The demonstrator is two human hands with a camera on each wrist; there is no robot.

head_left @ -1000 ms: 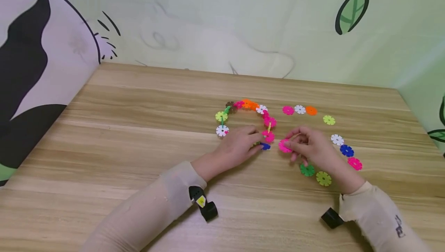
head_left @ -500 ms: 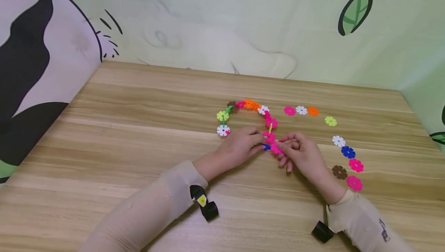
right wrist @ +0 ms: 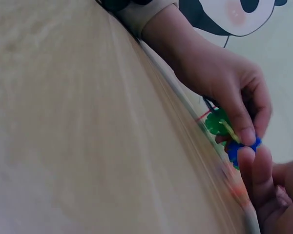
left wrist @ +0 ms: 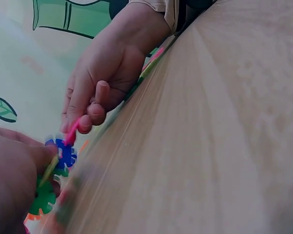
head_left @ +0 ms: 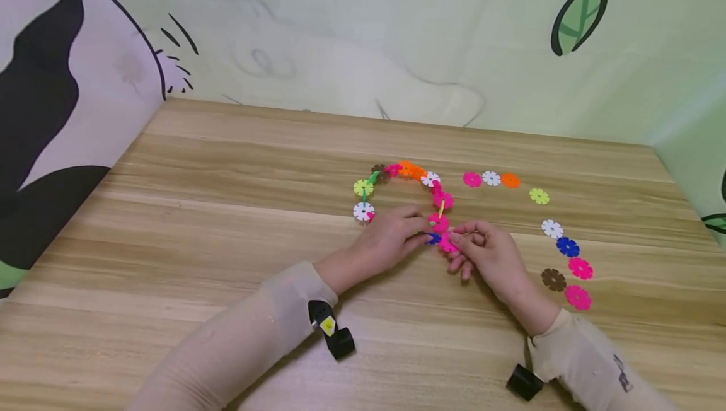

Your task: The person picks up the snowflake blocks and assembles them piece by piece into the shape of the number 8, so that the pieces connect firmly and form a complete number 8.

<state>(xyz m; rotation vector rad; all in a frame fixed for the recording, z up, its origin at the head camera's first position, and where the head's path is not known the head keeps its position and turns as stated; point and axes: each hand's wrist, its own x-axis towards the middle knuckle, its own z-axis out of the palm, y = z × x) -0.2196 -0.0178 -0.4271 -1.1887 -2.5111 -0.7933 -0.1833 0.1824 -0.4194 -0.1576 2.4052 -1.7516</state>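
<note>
While the table (head_left: 227, 209) bears them, both hands pinching: left hand (head_left: 391, 241) blue disc (head_left: 433, 238), right hand (head_left: 484, 253) pink disc (head_left: 447, 244).

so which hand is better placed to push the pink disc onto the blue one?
Probably the right hand: it pinches the pink disc right against the blue disc. The left hand grips the chain at the blue disc, steadying it.
</note>
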